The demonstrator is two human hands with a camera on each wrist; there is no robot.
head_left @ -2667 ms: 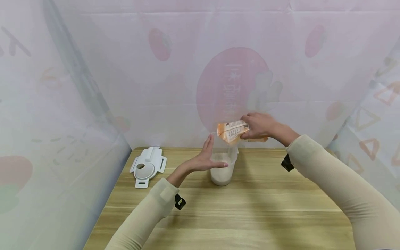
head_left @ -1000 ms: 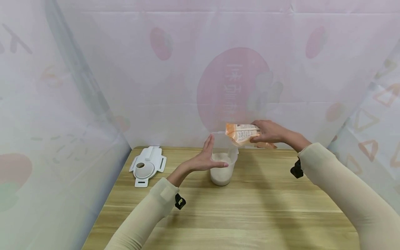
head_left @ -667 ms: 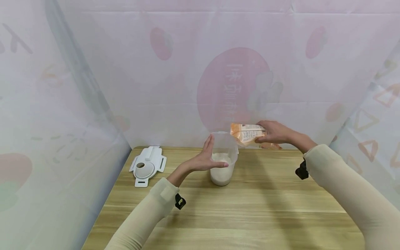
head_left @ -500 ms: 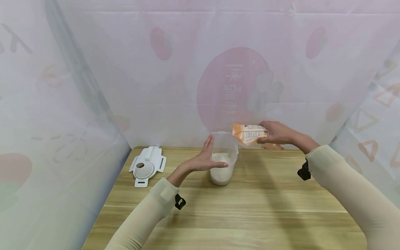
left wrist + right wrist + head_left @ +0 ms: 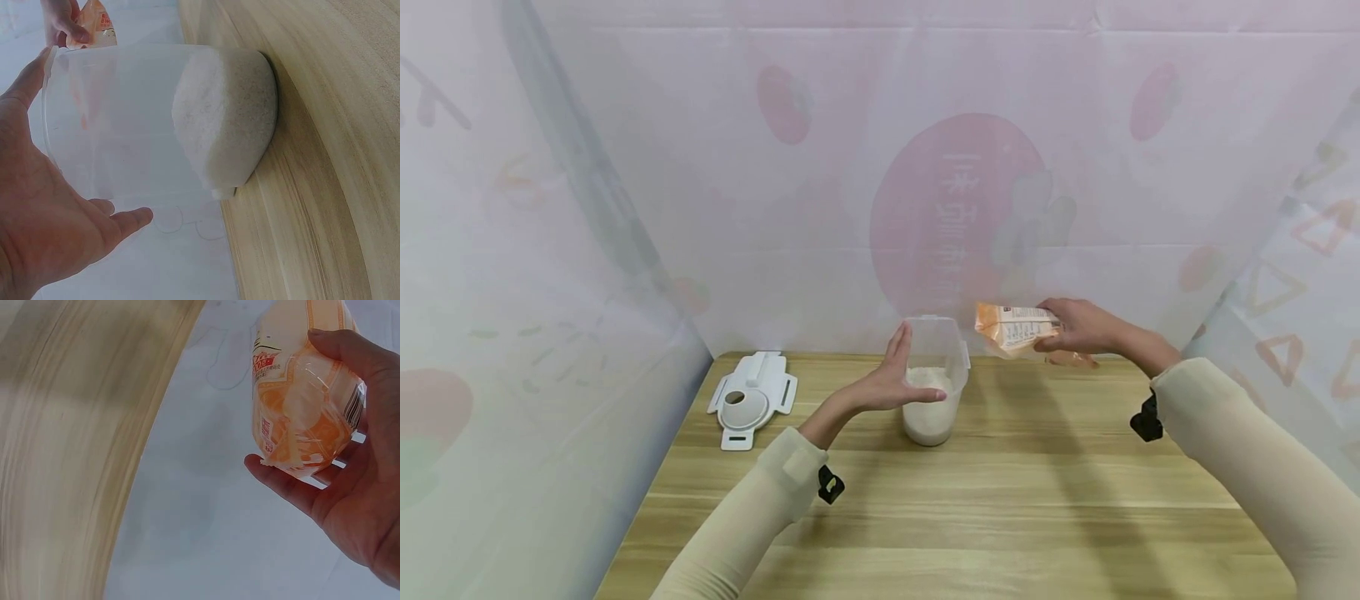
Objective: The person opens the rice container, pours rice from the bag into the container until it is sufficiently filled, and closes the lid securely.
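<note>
The near half of the table (image 5: 970, 517) lay bare, with open wood out to its front edge. Farther in, the left hand (image 5: 891, 379) stood flat, fingers straight, against the nine o'clock side of the tub (image 5: 934, 392), which held white grains. Beyond, at two o'clock from the tub, the right hand (image 5: 1078, 325) grasped the orange bag (image 5: 1011, 327) in the air by the back edge; a white lid (image 5: 751, 398) lay at the left edge.

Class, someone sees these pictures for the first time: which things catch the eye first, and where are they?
A clear plastic container partly filled with white grains stands mid-table, the left hand flat against its side. To its right, the right hand holds an orange-and-white plastic packet in the air. A white plastic lid lies at the table's far left.
</note>
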